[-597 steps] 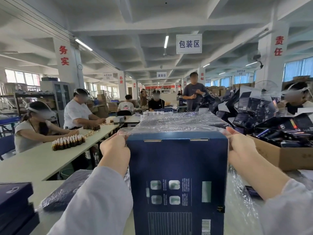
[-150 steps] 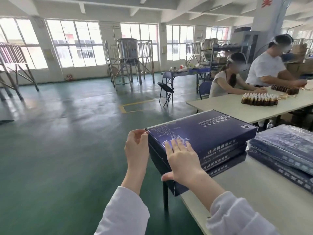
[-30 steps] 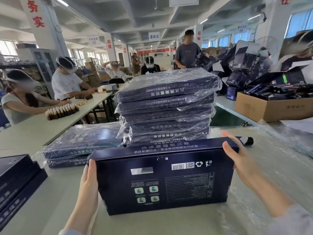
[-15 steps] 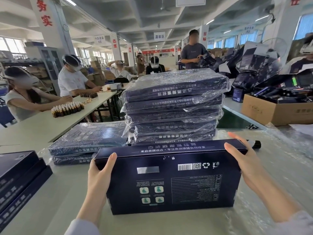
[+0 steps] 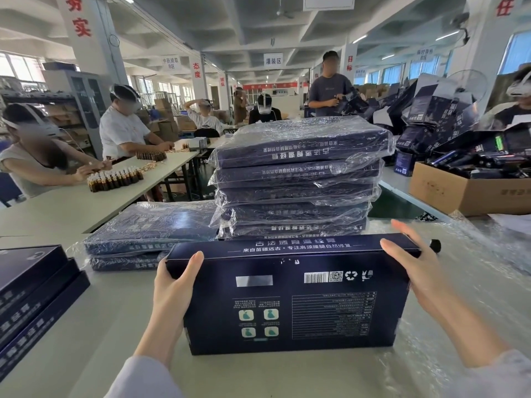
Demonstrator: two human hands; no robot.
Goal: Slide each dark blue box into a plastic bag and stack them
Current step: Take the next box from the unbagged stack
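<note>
Surface carries 1 unbagged dark blue box, on its long edge before the bagged stack. Left grip clasps its left end; right grip presses flat, fingers straight, on the right end. Probably stiff, slick card: hold both short ends.

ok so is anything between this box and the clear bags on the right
Nothing visible does. The dark blue cardboard box, held at its ends by the left hand and right hand, stands beside the clear plastic bags; a small black object lies farther back, off that path.
</note>
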